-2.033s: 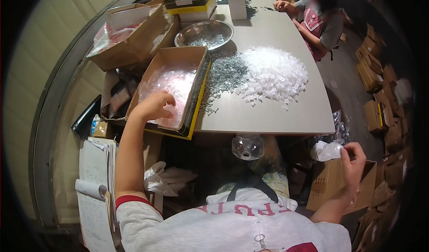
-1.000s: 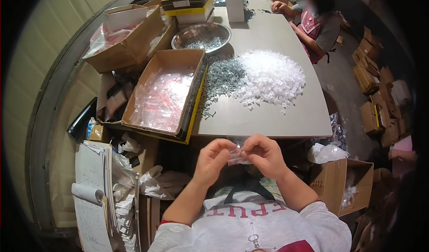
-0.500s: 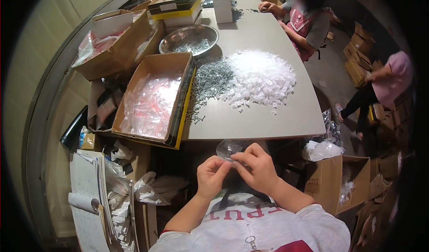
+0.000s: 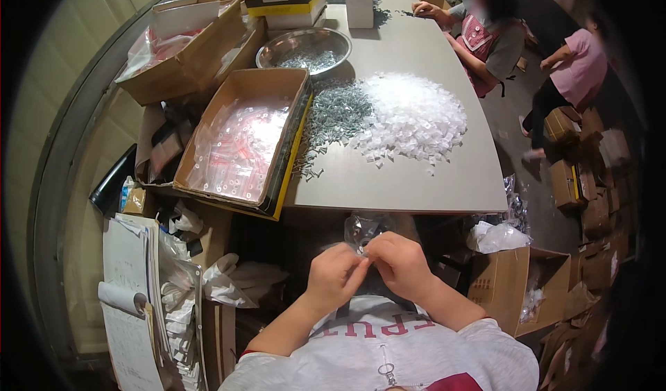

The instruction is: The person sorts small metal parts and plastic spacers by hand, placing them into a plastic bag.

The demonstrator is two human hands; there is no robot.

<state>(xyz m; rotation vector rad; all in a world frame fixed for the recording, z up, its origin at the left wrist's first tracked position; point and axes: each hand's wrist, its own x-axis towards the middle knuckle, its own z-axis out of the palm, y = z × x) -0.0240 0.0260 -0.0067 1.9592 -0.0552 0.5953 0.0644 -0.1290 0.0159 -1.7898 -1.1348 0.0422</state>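
Observation:
Just off the table's near edge, a small clear plastic bag point(image 4: 362, 228) is pinched between my two hands. Its body sticks up beyond the fingertips. My left hand point(image 4: 334, 274) is closed at the bag's near edge, thumb against fingers. Closed too is my right hand point(image 4: 401, 260), its fingertips meeting the left ones at that edge. Whether anything lies inside the bag is hard to make out. On the table ahead are a pile of grey screws point(image 4: 338, 113) and, against its right side, a heap of small white plastic pieces point(image 4: 416, 117).
An open carton point(image 4: 186, 172) of small red-edged clear bags stands on the table's left. Behind it is a metal bowl point(image 4: 340, 43) with small metal parts. A co-worker point(image 4: 496, 51) sits at the table's far right; another person point(image 4: 579, 65) stands beyond. An open cardboard box point(image 4: 499, 283) is at my right.
My hands have drawn closer together at the bag's edge, the right hand shifting slightly down. The view has shifted a little. The standing person at right has moved farther back.

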